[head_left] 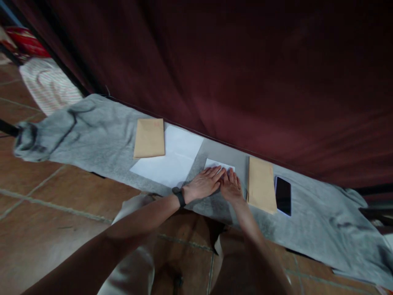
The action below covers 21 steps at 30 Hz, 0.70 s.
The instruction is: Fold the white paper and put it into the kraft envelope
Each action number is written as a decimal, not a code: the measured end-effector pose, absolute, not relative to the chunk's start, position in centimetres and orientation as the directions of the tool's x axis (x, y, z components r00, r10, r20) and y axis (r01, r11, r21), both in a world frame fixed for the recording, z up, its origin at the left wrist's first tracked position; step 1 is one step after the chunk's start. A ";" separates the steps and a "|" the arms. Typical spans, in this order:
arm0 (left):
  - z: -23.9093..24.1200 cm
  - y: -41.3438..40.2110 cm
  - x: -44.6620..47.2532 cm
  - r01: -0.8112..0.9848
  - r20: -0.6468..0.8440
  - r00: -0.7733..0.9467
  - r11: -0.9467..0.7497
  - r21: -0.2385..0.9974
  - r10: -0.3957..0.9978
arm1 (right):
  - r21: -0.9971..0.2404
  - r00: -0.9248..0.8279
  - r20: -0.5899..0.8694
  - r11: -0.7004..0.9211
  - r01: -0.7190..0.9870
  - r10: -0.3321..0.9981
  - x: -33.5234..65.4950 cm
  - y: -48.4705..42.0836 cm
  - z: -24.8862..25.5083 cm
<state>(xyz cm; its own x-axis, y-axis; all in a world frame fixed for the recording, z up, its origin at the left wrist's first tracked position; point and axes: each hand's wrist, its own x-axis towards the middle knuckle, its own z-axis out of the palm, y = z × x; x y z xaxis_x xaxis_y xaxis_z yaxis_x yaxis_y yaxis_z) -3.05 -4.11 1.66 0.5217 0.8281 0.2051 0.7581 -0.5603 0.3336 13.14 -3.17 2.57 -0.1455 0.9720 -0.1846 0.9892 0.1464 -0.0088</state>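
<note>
A narrow bench spread with a rumpled grey cloth (92, 131) runs across the view, backed by a dark red curtain (215, 73); brown floor tiles (43, 213) with pale joints show below and to the left. A striped cloth (52, 86) hangs beyond the bench's left end, near something red (29, 41). On the grey cloth, a tan packet (150, 138) overlaps a large white sheet (176, 153) at left. Right of the hands lies a second tan packet (260, 184), between them and a dark-screened phone (283, 196). The small white paper (211, 163) lies mid-bench, mostly hidden under the left hand (205, 182) and right hand (231, 186). Both press flat, fingers stretched out and fairly close together, tips meeting; a black watch (178, 196) circles the left wrist
</note>
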 end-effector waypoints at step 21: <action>0.9 -3.1 -0.3 0.914 0.151 0.385 -0.399 0.075 0.910 | -0.367 -0.350 0.082 0.354 0.860 0.933 12.7 -1.6 0.5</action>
<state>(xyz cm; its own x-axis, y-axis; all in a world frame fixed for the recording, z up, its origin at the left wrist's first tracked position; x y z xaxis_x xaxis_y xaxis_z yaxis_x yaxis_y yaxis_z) -0.29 -3.11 0.91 0.3851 0.9104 0.1514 0.9138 -0.3991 0.0754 12.72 -1.63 0.50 -0.3496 0.9333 0.0822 0.8599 0.3544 -0.3675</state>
